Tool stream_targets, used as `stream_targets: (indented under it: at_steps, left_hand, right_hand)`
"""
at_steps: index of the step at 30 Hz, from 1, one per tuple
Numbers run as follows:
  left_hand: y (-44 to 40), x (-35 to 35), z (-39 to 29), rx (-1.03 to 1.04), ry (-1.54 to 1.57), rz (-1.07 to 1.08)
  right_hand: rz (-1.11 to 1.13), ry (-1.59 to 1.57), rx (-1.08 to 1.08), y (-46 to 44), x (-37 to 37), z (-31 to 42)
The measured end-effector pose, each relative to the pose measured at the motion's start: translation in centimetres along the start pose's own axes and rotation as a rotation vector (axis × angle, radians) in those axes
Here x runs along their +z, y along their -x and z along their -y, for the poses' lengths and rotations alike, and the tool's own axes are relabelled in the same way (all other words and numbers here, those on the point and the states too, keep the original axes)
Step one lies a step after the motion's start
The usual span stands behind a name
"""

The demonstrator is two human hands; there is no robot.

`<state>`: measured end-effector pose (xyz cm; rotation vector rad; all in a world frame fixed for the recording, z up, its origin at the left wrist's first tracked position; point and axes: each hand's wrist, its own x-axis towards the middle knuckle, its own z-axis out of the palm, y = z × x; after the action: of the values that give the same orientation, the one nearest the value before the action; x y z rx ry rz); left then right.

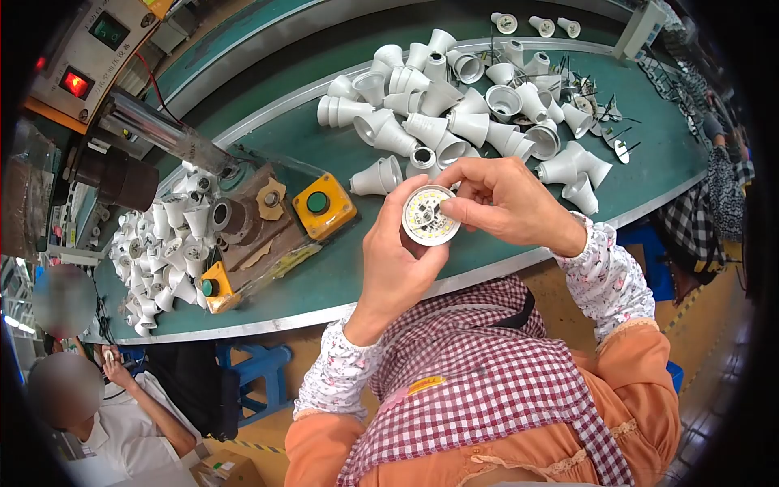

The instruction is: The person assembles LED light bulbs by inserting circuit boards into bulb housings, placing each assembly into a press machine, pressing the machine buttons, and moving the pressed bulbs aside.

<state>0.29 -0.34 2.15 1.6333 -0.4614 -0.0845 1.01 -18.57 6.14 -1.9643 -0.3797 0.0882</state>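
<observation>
My left hand is wrapped around a white LED bulb housing, its open face turned up toward me. Inside the rim sits a round LED board with small yellow chips and a dark part near its middle. From the right, my right hand reaches in, its thumb tip on the board and its index finger by the rim. The right hand's other fingers are curled. Just beyond both hands, many white bulb housings lie in a loose heap on the green bench.
A press with two yellow button boxes stands left of my hands. Past it is a pile of small white housings. Loose LED boards with wires lie at the right. Another person sits at lower left near a blue stool.
</observation>
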Motion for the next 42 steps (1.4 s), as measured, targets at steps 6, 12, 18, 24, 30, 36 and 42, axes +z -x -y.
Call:
stream_targets:
  at_steps: [6,12,18,24,30,36,42]
  left_hand:
    - [-0.1,-0.2,-0.1,-0.031,0.236,-0.011]
    - [0.6,-4.9,-2.4,-0.128,0.294,-0.114]
    - [2.7,-18.2,-4.5,0.045,0.511,-0.558]
    - [0.5,-22.9,-4.3,-0.133,0.544,-0.505]
    - [-1.4,-23.0,-4.1,-0.29,0.315,-0.478]
    - [-2.4,-22.9,-4.8,-0.411,0.14,-0.386]
    - [-2.1,-23.7,-3.8,-0.398,0.142,-0.4]
  right_hand:
    - [-0.022,0.004,0.003,0.0,0.3,0.3]
    - [0.083,-0.398,-0.005,-1.1,1.2,0.2]
    - [0.053,-0.377,-0.025,-2.7,1.8,-0.9]
    - [0.131,-0.32,-0.034,-3.4,3.3,-1.6]
    - [0.127,-0.328,-0.025,-3.5,3.3,-2.3]
    - [0.094,-0.346,-0.011,-3.7,3.3,-2.2]
    - [0.091,-0.392,-0.002,-4.1,3.6,-1.8]
